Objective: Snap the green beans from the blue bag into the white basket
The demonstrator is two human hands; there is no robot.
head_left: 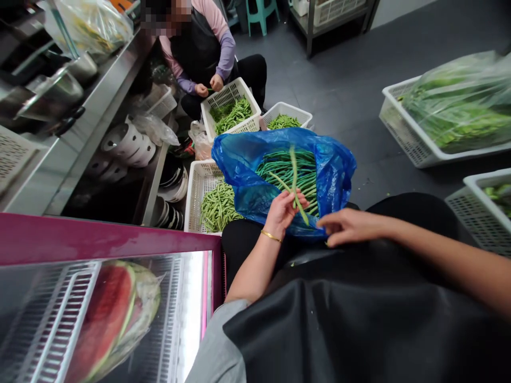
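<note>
A blue plastic bag [333,159] full of long green beans [285,167] lies open in front of my lap. Over the bag, my left hand [282,211], with a gold bangle at the wrist, has its fingers closed round a few light green beans [294,173]; their ends stick out above and below the fingers. To the right, near the bag's front edge, my right hand [345,226] has its thumb and fingers apart with nothing seen between them. Left of the bag, a white basket [192,199] holds short bean pieces [219,207].
A person [199,53] sits beyond the bag, hands over a white basket [253,109] of beans; a smaller basket [305,117] stands beside it. Baskets of greens [435,154] stand at right. A glass-topped case with watermelon [106,314] and a metal counter [91,127] flank my left.
</note>
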